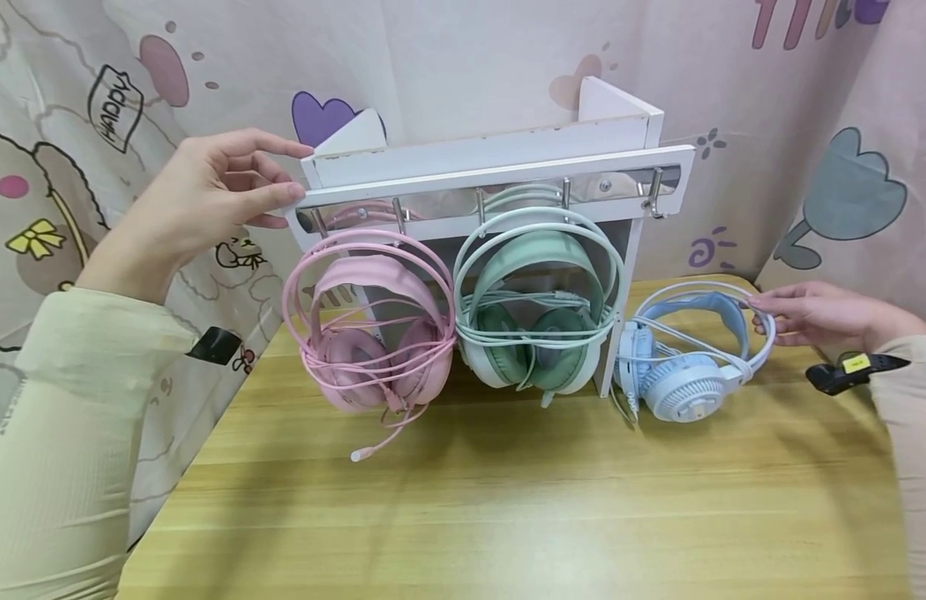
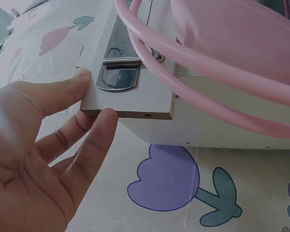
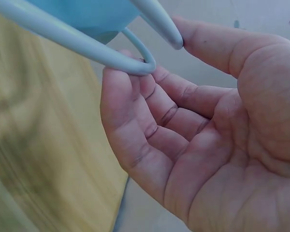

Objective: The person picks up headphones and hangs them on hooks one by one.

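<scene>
My left hand [image 1: 207,187] pinches the left end of the hook board on a white rack [image 1: 478,154]; in the left wrist view the thumb and fingertips meet the board's corner. Pink headphones [image 1: 376,358], wrapped in their cable, hang from the rack's left hooks. Mint green headphones [image 1: 541,317] hang beside them, also with the cable wound round. At the right, blue headphones [image 1: 688,387] stand against the rack's side, on or just above the table. My right hand [image 1: 823,315] holds their outer headband [image 3: 130,65] between thumb and fingertips.
The rack stands on a wood-grain table [image 1: 463,517]. A bare metal hook [image 1: 653,192] is at the board's right end. Behind hangs a patterned curtain [image 1: 478,67]. The pink microphone boom [image 1: 372,450] juts forward. Dark straps [image 1: 853,372] sit at both wrists.
</scene>
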`<state>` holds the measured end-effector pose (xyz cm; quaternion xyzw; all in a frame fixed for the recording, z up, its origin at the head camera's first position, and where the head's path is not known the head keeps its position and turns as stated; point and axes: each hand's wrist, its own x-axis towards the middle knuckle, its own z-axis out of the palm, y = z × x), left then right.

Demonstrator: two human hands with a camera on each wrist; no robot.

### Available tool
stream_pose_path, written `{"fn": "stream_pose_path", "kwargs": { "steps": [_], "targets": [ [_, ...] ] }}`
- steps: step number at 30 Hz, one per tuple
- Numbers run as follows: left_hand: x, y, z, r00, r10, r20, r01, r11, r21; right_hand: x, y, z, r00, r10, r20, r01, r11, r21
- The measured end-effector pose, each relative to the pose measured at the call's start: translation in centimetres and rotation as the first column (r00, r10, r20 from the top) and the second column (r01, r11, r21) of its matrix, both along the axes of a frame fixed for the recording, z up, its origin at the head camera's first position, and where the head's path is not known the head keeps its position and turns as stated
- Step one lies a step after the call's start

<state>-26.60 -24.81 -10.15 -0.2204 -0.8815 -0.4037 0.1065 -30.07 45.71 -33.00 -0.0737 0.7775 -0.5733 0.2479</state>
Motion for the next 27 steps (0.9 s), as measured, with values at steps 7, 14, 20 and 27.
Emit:
{"fn": "stream_pose_path", "kwargs": {
  "steps": [7,14,20,27],
  "targets": [
    [0.1,0.0,0.1,1.0,0.001,-0.008,-0.001,1.0,0.002,0.3,-0.4,1.4,0.997,0.011,-0.082,-0.004,0.996,0.087],
    [0.2,-0.1,0.3,1.0,0.004,-0.011,-0.004,1.0,0.008,0.7,-0.8,2.9,0.976,0.084,-0.201,-0.049,0.983,0.178],
    [0.1,-0.1,0.3,1.0,0.006,-0.013,-0.006,1.0,0.001,1.0,-1.0,3.6,0.953,0.134,-0.27,-0.083,0.978,0.194],
    [0.1,-0.1,0.1,1.0,-0.014,0.005,0.014,1.0,0.009,1.8,-2.5,4.9,0.939,0.132,-0.319,-0.036,0.956,0.29]
  ]
}}
